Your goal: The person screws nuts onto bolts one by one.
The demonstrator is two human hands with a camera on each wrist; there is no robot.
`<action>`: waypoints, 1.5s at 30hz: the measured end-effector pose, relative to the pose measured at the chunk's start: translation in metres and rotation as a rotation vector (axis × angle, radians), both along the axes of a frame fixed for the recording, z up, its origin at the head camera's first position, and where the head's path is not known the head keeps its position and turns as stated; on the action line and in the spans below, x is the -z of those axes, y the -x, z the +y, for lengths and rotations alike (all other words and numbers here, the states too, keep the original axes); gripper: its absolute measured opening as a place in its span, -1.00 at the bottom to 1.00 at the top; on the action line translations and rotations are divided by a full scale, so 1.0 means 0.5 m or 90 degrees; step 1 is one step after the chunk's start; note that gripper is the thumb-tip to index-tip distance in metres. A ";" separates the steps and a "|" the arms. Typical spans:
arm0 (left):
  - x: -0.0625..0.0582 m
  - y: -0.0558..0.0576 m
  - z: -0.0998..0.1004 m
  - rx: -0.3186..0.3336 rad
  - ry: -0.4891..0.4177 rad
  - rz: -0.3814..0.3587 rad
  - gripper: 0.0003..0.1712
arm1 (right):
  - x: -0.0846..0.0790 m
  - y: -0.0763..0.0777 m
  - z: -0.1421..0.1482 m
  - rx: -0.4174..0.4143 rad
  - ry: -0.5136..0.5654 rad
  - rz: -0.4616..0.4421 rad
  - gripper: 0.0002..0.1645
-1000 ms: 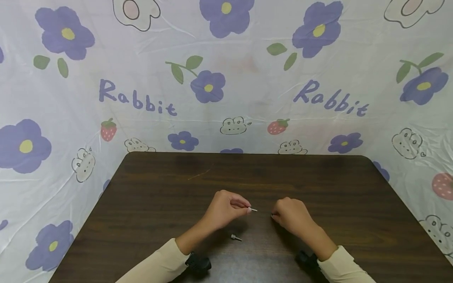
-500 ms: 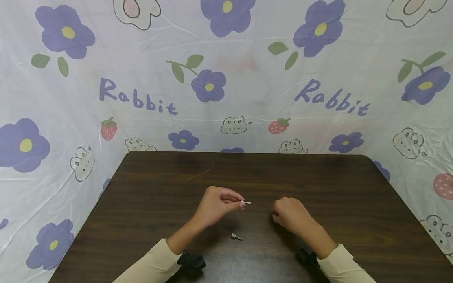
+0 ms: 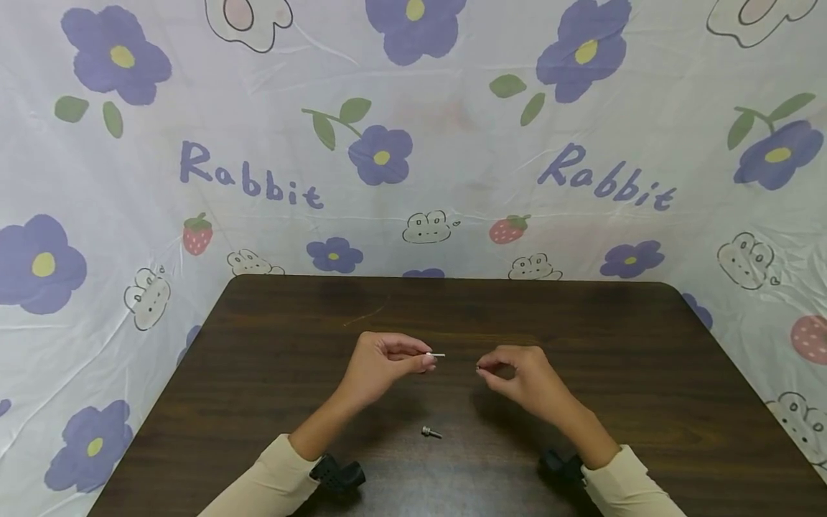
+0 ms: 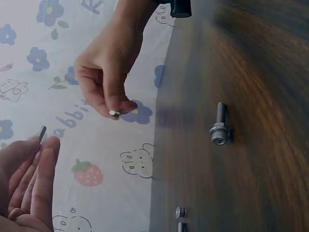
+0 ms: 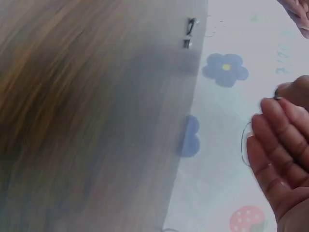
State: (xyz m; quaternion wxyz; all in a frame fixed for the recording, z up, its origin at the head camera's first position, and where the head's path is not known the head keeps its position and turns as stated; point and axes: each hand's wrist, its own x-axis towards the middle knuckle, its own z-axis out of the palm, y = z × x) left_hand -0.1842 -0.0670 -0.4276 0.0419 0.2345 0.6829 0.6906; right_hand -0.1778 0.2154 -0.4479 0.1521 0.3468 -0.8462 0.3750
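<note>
My left hand (image 3: 377, 368) pinches a thin metal rod (image 3: 438, 355) between thumb and fingertips, its bare end pointing right. Whether it has a head is hidden in the fingers. Across a small gap, my right hand (image 3: 531, 379) pinches a tiny silvery piece (image 4: 114, 113) at its fingertips, too small to identify. Both hands are raised over the dark wooden table (image 3: 452, 309). Below and between them a socket-head bolt (image 3: 431, 432) with washers under its head lies on its side.
In the left wrist view, a small round metal piece (image 4: 180, 212) and part of another metal piece (image 4: 181, 227) lie on the table near the bottom edge. A printed cloth (image 3: 452, 158) hangs behind the table.
My left hand has moved left and away from me with the rod. My right hand has risen from near the tabletop and turned, showing the tiny piece. The bolt lies where it was.
</note>
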 end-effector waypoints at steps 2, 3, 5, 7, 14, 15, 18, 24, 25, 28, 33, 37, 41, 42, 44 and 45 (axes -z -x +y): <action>-0.005 -0.001 -0.003 -0.002 -0.005 0.007 -0.83 | -0.007 -0.003 -0.007 -0.002 0.038 0.007 -0.79; -0.007 -0.001 -0.005 -0.004 -0.008 0.009 -0.83 | -0.010 -0.004 -0.010 -0.002 0.055 0.008 -0.79; -0.014 -0.003 -0.007 -0.010 -0.010 0.014 -0.83 | -0.017 -0.007 -0.017 -0.001 0.083 0.009 -0.78; -0.021 -0.006 -0.009 -0.012 -0.020 0.017 -0.81 | -0.027 -0.011 -0.025 -0.001 0.108 0.006 -0.77; -0.049 -0.017 -0.016 -0.012 -0.048 0.037 -0.78 | -0.095 -0.042 -0.064 -0.002 0.193 0.014 -0.75; -0.053 -0.019 -0.017 -0.007 -0.056 0.038 -0.78 | -0.108 -0.049 -0.071 -0.004 0.202 0.016 -0.75; -0.064 -0.024 -0.017 0.003 -0.066 0.040 -0.78 | -0.145 -0.069 -0.089 -0.014 0.221 0.020 -0.76; -0.079 -0.033 -0.016 0.011 -0.059 0.064 -0.80 | -0.178 -0.084 -0.110 -0.022 0.237 0.028 -0.75; -0.081 -0.034 -0.015 0.011 -0.057 0.068 -0.80 | -0.180 -0.085 -0.113 -0.024 0.240 0.030 -0.75; -0.086 -0.038 -0.014 0.011 -0.051 0.080 -0.80 | -0.185 -0.085 -0.118 -0.033 0.251 0.034 -0.75; -0.093 -0.044 -0.009 0.003 -0.033 0.093 -0.81 | -0.188 -0.084 -0.124 -0.041 0.257 0.047 -0.74; -0.094 -0.046 -0.006 -0.001 -0.026 0.101 -0.81 | -0.188 -0.084 -0.127 -0.043 0.258 0.048 -0.72; -0.093 -0.048 -0.003 -0.006 -0.027 0.106 -0.82 | -0.187 -0.085 -0.128 -0.047 0.256 0.045 -0.73; -0.093 -0.048 -0.003 -0.006 -0.027 0.106 -0.82 | -0.186 -0.085 -0.129 -0.047 0.256 0.045 -0.73; -0.093 -0.048 -0.003 -0.008 -0.026 0.106 -0.81 | -0.185 -0.084 -0.129 -0.047 0.257 0.045 -0.72; -0.093 -0.049 -0.003 -0.009 -0.026 0.106 -0.81 | -0.185 -0.084 -0.130 -0.049 0.258 0.047 -0.73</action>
